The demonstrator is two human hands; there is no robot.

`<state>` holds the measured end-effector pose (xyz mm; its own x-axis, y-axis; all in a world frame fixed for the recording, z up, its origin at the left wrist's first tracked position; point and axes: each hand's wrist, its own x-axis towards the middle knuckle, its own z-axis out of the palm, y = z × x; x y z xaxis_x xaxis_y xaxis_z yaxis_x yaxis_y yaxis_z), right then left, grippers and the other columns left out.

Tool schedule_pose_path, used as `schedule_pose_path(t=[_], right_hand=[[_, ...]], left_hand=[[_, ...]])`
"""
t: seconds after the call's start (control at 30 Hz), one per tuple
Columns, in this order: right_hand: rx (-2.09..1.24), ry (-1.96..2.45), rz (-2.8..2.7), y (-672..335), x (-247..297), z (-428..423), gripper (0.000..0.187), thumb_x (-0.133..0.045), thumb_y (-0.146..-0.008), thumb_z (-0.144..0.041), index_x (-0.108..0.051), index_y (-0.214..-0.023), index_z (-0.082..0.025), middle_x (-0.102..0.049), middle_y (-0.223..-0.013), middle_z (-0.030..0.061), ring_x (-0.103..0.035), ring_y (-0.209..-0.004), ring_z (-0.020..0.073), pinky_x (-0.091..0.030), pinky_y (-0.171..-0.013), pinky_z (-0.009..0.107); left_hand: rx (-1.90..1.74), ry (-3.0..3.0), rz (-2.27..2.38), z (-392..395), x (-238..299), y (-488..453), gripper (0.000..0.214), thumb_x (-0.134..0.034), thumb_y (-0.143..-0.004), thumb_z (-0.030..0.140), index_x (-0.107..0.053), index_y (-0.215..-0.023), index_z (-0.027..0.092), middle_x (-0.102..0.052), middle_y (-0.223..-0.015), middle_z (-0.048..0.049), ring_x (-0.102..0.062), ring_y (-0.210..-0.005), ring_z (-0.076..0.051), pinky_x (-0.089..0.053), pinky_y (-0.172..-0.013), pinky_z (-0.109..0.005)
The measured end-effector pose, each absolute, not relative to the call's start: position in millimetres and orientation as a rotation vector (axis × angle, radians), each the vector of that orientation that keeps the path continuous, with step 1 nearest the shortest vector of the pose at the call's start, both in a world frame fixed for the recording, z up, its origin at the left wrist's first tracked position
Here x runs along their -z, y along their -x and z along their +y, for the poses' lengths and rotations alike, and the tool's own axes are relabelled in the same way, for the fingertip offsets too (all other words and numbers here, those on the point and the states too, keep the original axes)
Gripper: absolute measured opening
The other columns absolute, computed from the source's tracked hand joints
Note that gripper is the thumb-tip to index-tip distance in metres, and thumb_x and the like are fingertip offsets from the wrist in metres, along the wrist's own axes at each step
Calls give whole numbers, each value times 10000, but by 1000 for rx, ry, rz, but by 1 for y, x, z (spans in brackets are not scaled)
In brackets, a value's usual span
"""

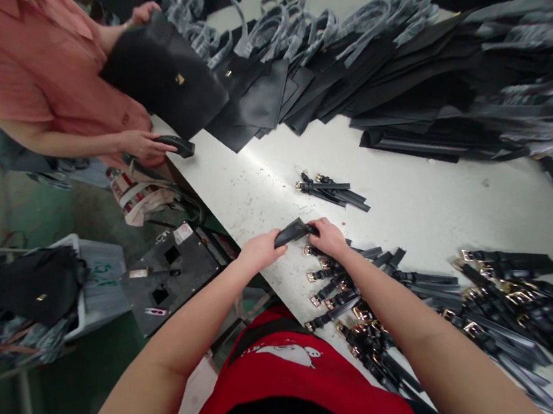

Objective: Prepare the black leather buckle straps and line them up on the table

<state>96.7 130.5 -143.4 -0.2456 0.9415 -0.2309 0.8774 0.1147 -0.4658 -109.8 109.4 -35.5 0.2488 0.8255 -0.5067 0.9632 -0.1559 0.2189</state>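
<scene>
My left hand [260,252] is closed around a black, blocky, bar-shaped piece [290,232], whose exact kind I cannot make out. Its far end reaches my right hand [329,237], which pinches a short black strap [312,229] against or right beside it. Just beyond my hands lies a small bunch of black buckle straps [332,190] with gold-coloured buckles. Below my right hand and forearm more buckle straps [334,287] lie in a row, their buckles toward the table's left edge.
A large heap of buckle straps [524,297] covers the white table's [422,206] right side. Black leather panels [263,101] and wrapped handles [279,25] lie along the back. Across the corner, a co-worker [39,81] holds a black panel and a black object. A grey crate [106,278] stands left.
</scene>
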Motion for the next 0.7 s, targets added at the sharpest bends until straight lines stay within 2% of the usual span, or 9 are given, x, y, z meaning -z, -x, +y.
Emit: schedule_pose_path(t=[0.13, 0.3, 0.47, 0.7], right_hand=[[-734, 1917, -2362, -89, 139, 130, 301, -444, -763, -346, -506, -1020, -202, -476, -999, 66, -493, -866, 175, -373, -705, 262], [-624, 1829, -2612, -84, 135, 132, 287, -424, -788, -358, -490, -995, -171, -482, -958, 79, -490, -838, 172, -355, -702, 259], [-577, 1582, -2878, -85, 129, 131, 331, -365, -825, -351, -429, -1114, -205, -477, -981, 75, -501, -819, 164, -346, -669, 247], [-540, 1450, -3057, -82, 121, 132, 473, -318, -841, -365, -213, -1292, -271, -461, -1005, 80, -509, -788, 167, -347, -646, 258]], left_hand=[[296, -1935, 1757, 88, 27, 142, 484, -365, -769, 520, -408, -1165, 245, -602, -987, -52, -569, -844, -197, -417, -665, -263], [273, -1877, 1830, 57, 22, 168, 502, -374, -762, 524, -404, -1178, 246, -607, -981, -57, -573, -847, -213, -422, -665, -273], [217, -1810, 1852, 41, 22, 177, 508, -385, -760, 521, -398, -1187, 246, -609, -987, -53, -575, -847, -211, -422, -675, -270], [195, -1779, 1846, 27, 20, 181, 500, -396, -754, 521, -414, -1170, 244, -617, -965, -49, -579, -838, -208, -424, -687, -269]])
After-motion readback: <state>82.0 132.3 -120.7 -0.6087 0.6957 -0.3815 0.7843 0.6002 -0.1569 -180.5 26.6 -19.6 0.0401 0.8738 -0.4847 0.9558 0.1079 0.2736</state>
